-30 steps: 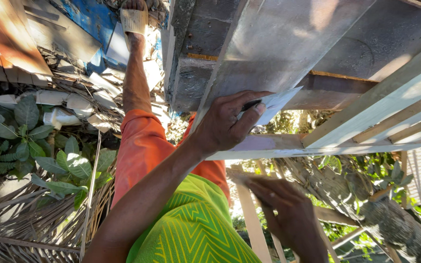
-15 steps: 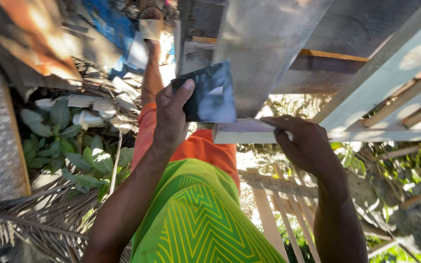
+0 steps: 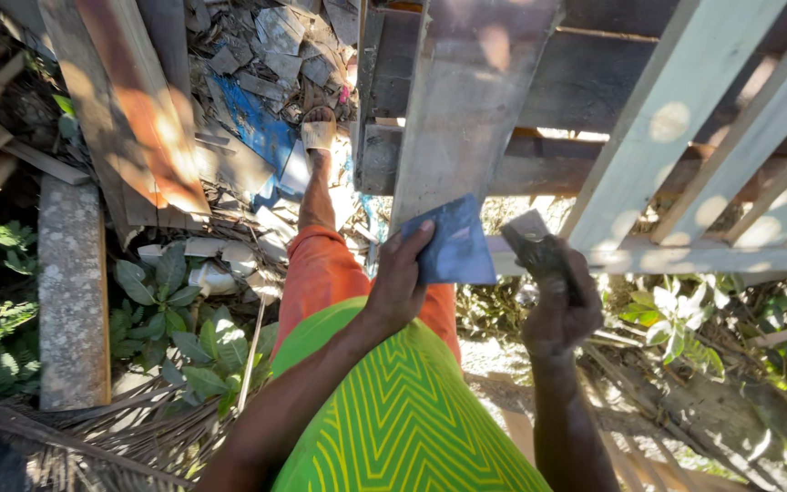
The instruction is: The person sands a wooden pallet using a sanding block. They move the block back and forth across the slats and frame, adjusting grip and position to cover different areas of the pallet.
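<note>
My left hand (image 3: 400,278) holds a flat blue-grey sheet (image 3: 455,244), like sandpaper or a thin trowel blade, by its left edge, in front of a pale wooden railing (image 3: 649,255). My right hand (image 3: 557,305) is closed around a small dark tool with a pale tip (image 3: 532,239), just to the right of the sheet. A grey upright board (image 3: 471,100) rises directly above the sheet. Below are my green zigzag shirt (image 3: 393,410) and orange shorts (image 3: 321,269), with my sandalled foot (image 3: 318,129) far down.
White slats (image 3: 730,109) slant up at the right. Loose planks (image 3: 129,118), a concrete slab (image 3: 72,292), rubble and a blue scrap (image 3: 252,123) lie on the ground at left. Leafy plants (image 3: 175,301) and dry palm fronds (image 3: 93,437) fill the lower left.
My left hand lowered the sheet slightly and moved right. My right hand, open on the railing half a second ago, now grips the small dark tool beside the sheet. The view shifted left.
</note>
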